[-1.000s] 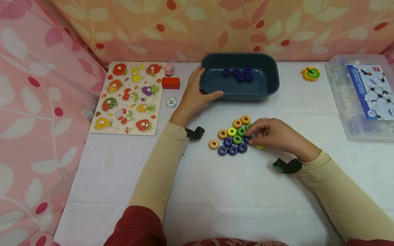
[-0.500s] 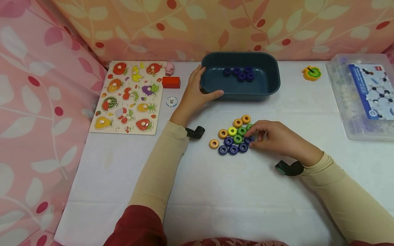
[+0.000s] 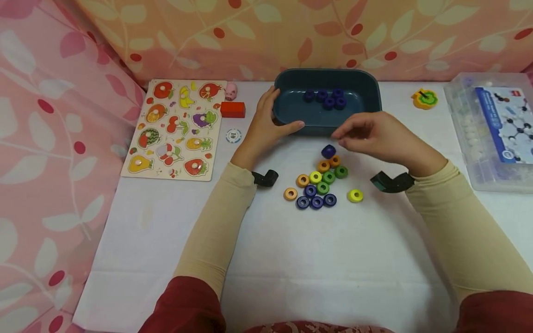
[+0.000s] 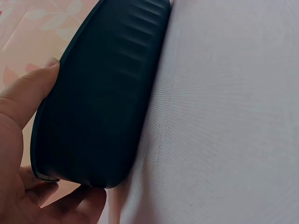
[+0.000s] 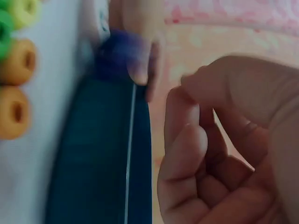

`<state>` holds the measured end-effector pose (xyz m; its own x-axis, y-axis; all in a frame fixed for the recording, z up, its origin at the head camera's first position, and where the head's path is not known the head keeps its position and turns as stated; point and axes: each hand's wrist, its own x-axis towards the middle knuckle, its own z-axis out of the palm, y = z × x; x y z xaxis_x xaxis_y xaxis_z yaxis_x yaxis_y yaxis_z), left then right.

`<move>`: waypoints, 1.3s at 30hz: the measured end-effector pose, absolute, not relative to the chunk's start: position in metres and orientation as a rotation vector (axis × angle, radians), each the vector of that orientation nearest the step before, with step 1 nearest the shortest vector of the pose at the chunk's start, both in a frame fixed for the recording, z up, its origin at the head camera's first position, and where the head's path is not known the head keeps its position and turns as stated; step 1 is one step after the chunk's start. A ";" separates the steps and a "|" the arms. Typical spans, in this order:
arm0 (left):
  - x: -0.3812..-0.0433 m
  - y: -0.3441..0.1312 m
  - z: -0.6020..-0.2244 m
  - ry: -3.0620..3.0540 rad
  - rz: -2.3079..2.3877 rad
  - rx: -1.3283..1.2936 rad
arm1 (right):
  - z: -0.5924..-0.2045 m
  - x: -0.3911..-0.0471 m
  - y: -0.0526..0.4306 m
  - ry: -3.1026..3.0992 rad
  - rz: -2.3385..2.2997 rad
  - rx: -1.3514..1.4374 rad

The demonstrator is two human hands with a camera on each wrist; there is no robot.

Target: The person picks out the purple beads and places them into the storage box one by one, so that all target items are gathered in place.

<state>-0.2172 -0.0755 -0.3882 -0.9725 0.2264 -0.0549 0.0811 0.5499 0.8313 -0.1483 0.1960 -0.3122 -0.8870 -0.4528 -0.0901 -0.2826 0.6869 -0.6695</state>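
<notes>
My left hand point(image 3: 266, 125) grips the left end of a dark teal plastic tub point(image 3: 287, 131), thumb at the front rim; the left wrist view shows its fingers against the end wall. Several dark blue ring beads point(image 3: 328, 102) lie in the tub. Another blue ring bead point(image 3: 328, 151), tilted and blurred in the right wrist view, is apart from the fingers, between the tub and the pile. My right hand point(image 3: 376, 138) hovers by the tub's front right, fingers curled toward the thumb, nothing between them. Below are orange point(image 3: 302, 180), green point(image 3: 328, 177), yellow point(image 3: 315, 177) and blue ring beads point(image 3: 316, 202).
A wooden fruit puzzle board point(image 3: 172, 129), pink pig figure point(image 3: 231, 90), red block point(image 3: 232, 110) and round chip point(image 3: 233, 135) lie at left. At right are a yellow and green toy point(image 3: 425, 98) and a clear plastic case point(image 3: 462, 138). A yellow ring bead point(image 3: 355, 196) lies apart.
My right hand has moved up from the pile toward the tub. One blue ring bead has left the pile's right side and is now above it, out of the fingers. The left hand stays.
</notes>
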 end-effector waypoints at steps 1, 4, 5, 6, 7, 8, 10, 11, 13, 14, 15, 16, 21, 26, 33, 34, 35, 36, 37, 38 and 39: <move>-0.217 -0.076 -0.388 2.623 1.400 0.263 | -0.311 -0.155 0.193 2.679 -0.969 -0.568; -0.217 -0.076 -0.388 2.616 1.399 0.264 | -0.314 -0.167 0.183 2.706 -0.897 -0.544; -0.217 -0.077 -0.388 2.614 1.403 0.265 | -0.316 -0.169 0.179 2.706 -0.861 -0.554; -0.217 -0.077 -0.387 2.612 1.402 0.266 | -0.319 -0.170 0.176 2.698 -0.834 -0.569; -0.217 -0.076 -0.387 2.608 1.403 0.267 | -0.322 -0.170 0.173 2.679 -0.826 -0.574; -0.217 -0.076 -0.387 2.606 1.398 0.263 | -0.326 -0.170 0.170 2.659 -0.827 -0.577; -0.216 -0.076 -0.386 2.609 1.396 0.259 | -0.330 -0.170 0.163 2.653 -0.809 -0.592; -0.217 -0.076 -0.386 2.613 1.392 0.258 | -0.330 -0.169 0.159 2.651 -0.799 -0.596; -0.217 -0.076 -0.384 2.620 1.380 0.256 | -0.331 -0.167 0.153 2.636 -0.792 -0.607; -0.217 -0.076 -0.384 2.623 1.374 0.257 | -0.331 -0.165 0.149 2.620 -0.795 -0.611; -0.217 -0.076 -0.384 2.626 1.372 0.257 | -0.331 -0.164 0.146 2.600 -0.794 -0.621; -0.217 -0.076 -0.384 2.629 1.368 0.258 | -0.332 -0.164 0.143 2.577 -0.796 -0.632; -0.217 -0.076 -0.384 2.632 1.361 0.259 | -0.342 -0.164 0.130 2.513 -0.788 -0.690; -0.217 -0.077 -0.385 2.616 1.368 0.270 | -0.350 -0.161 0.116 2.442 -0.654 -0.882; -0.218 -0.077 -0.385 2.603 1.350 0.272 | -0.348 -0.155 0.107 2.421 -0.529 -0.942; -0.219 -0.077 -0.384 2.603 1.346 0.268 | -0.347 -0.154 0.108 2.413 -0.524 -0.940; -0.219 -0.077 -0.384 2.604 1.341 0.265 | -0.347 -0.154 0.109 2.403 -0.522 -0.941; -0.219 -0.078 -0.383 2.605 1.337 0.261 | -0.346 -0.153 0.109 2.392 -0.519 -0.939; -0.219 -0.078 -0.383 2.603 1.340 0.261 | -0.346 -0.153 0.110 2.385 -0.523 -0.942; -0.220 -0.079 -0.383 2.601 1.345 0.263 | -0.346 -0.153 0.109 2.382 -0.522 -0.943; -0.220 -0.080 -0.383 2.597 1.353 0.265 | -0.347 -0.153 0.109 2.380 -0.522 -0.947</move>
